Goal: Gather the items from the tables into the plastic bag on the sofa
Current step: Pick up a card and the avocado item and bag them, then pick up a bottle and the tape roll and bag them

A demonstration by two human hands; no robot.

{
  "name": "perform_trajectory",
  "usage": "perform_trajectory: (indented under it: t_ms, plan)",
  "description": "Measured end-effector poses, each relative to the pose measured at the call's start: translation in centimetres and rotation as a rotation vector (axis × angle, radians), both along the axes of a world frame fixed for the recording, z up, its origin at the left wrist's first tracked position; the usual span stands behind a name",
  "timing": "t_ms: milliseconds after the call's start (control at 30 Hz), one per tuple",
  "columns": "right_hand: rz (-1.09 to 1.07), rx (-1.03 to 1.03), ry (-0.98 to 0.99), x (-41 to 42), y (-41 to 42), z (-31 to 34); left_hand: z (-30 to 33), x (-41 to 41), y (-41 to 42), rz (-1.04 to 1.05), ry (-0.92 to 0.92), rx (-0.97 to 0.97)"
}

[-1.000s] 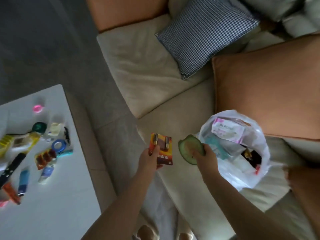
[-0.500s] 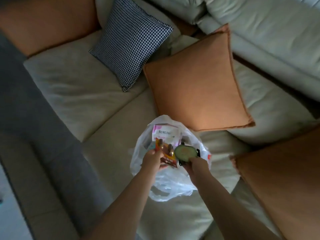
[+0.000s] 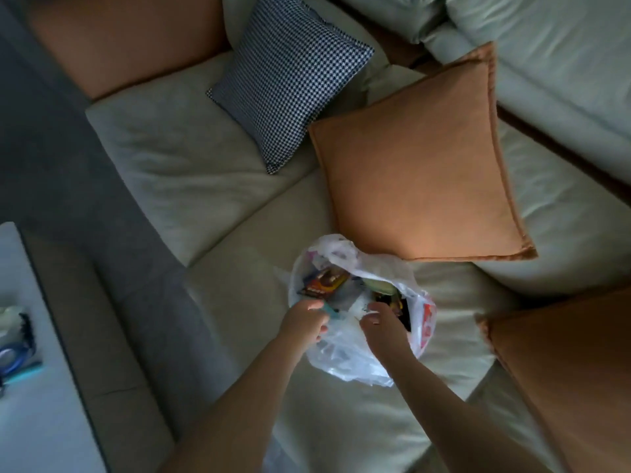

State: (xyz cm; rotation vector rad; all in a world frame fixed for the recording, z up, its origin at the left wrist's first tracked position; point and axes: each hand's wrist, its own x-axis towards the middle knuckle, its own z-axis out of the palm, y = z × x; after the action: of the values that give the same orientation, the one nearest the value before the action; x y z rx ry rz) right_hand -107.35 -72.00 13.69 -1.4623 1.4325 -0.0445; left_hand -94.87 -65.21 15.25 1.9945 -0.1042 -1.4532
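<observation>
While the white table (image 3: pixel 37 387) kept a few small items (image 3: pixel 15 349) at its left edge, the left hand (image 3: pixel 304 324) hovered at the plastic bag (image 3: pixel 345 356) rim, fingers loosely curled, seemingly empty. The bag sat on the sofa (image 3: pixel 239 268) seat, battery pack (image 3: pixel 324 280) inside. The right hand (image 3: pixel 384 327) hung relaxed, released.
</observation>
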Motion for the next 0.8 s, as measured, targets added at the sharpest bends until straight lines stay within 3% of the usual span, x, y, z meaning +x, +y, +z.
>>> perform_trajectory:
  t_ms: [100, 167, 333, 500, 800]
  plan:
    - [0.141, -0.043, -0.027, 2.9, 2.0, 0.8, -0.3, 2.6, 3.9, 0.009, -0.039, 0.039]
    - [0.358, -0.139, 0.051, 5.0, 3.6, 0.4, -0.6, 4.6, 6.8, 0.018, -0.088, 0.052]
    - [0.708, -0.115, 0.187, 11.7, 9.8, 0.8, -1.6, 9.0, 15.3, 0.058, -0.18, 0.119]
    - [0.986, -0.21, 0.219, 17.7, 17.4, -0.2, -4.6, 13.1, 25.3, 0.215, -0.111, 0.187]
    - [1.352, -0.286, 0.266, 28.9, 31.2, -2.0, -2.5, 19.6, 41.3, 0.384, -0.129, 0.254]
